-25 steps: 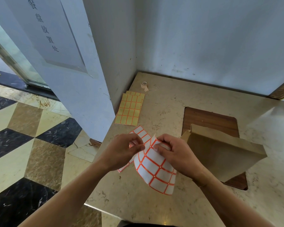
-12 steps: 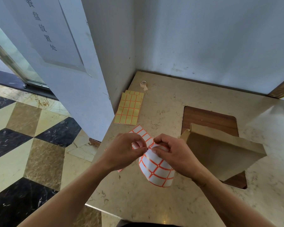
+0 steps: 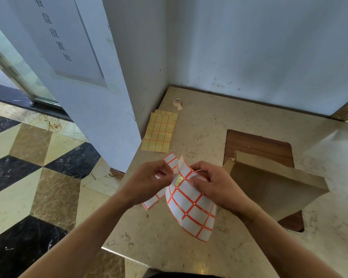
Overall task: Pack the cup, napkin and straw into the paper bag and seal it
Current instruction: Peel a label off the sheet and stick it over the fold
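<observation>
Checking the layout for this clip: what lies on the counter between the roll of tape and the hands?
In the head view, yellow label sheets lie between the tape roll and the hands, left hand and right hand, which hold a white label sheet.

Brown paper bag upright, folded shut

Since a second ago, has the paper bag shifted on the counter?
No. The paper bag lies over the same near corner of the dark wooden inset as before, its folded top pointing toward the hands.
</observation>
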{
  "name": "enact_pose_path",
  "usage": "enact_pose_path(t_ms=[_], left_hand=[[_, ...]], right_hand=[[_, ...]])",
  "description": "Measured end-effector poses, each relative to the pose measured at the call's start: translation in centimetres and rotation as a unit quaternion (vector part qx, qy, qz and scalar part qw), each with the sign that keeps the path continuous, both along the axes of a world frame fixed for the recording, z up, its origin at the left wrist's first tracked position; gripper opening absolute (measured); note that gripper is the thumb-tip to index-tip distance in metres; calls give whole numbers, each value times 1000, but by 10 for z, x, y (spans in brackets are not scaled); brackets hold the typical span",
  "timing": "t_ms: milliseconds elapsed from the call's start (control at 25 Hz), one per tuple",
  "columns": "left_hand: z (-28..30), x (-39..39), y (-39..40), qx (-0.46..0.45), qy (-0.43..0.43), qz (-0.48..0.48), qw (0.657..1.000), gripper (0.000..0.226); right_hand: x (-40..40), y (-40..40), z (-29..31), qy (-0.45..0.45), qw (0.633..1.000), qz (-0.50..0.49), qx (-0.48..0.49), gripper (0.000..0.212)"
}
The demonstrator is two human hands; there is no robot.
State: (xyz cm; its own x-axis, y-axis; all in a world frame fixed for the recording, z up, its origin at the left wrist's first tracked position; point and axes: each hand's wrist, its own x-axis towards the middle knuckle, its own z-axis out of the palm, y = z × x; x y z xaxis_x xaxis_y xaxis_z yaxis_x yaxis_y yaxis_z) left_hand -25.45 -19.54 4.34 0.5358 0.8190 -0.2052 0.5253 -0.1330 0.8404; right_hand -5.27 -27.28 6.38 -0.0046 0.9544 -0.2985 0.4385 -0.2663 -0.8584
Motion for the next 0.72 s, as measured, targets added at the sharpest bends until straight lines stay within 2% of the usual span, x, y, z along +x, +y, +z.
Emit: enact_pose_path(t_ms=[200, 440, 560, 720], left_hand=[[2, -10, 7, -90, -33, 73, 993, 7], [-7, -42, 21, -185, -84, 164, 965, 14], [-15, -61, 26, -185, -89, 187, 961, 11], [-25, -84, 32, -136, -78, 188, 970, 8]], right_hand=[[2, 6, -3, 95, 993, -22, -74, 34], [-9, 21, -19, 112, 987, -19, -117, 38], [-17, 31, -33, 118, 983, -12, -141, 39], [-32, 52, -60, 35, 991, -29, -129, 39]])
